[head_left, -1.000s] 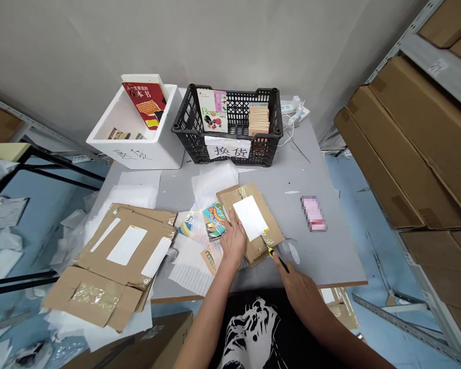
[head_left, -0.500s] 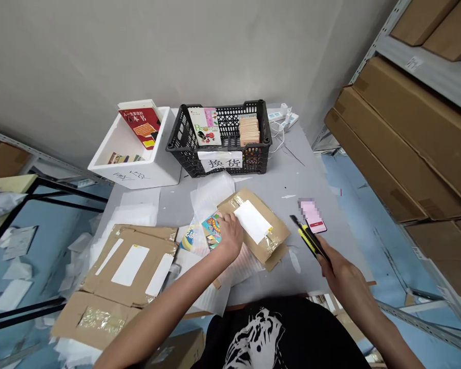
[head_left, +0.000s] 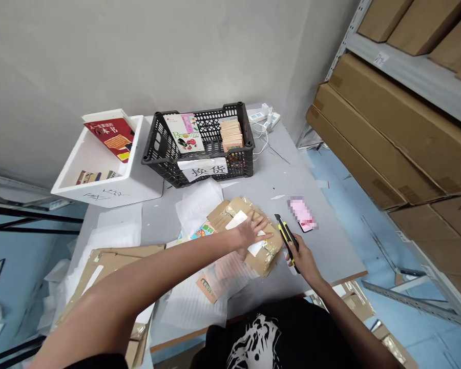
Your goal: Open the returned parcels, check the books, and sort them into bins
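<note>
My left hand (head_left: 251, 233) lies with fingers spread on a taped brown cardboard mailer (head_left: 271, 259) bearing a white label. In my right hand (head_left: 304, 262) is a black and yellow utility knife (head_left: 287, 241), its tip pointing up and to the left, just right of the mailer. Partly under my left forearm is a colourful book (head_left: 203, 229). Below it, a booklet with an orange-pink cover (head_left: 207, 287) shows from under translucent foam sheeting (head_left: 192, 306).
A black plastic crate (head_left: 203, 171) with books stands at the back, beside a white foam box (head_left: 138, 179) also holding books. A phone (head_left: 302, 212) lies right of the knife. Opened cardboard (head_left: 100, 261) lies left. Shelved cartons (head_left: 392, 133) line the right side.
My left hand has moved right from the colourful book onto the mailer, its fingers spreading. My right hand has brought the utility knife left, close to the mailer. The view has shifted.
</note>
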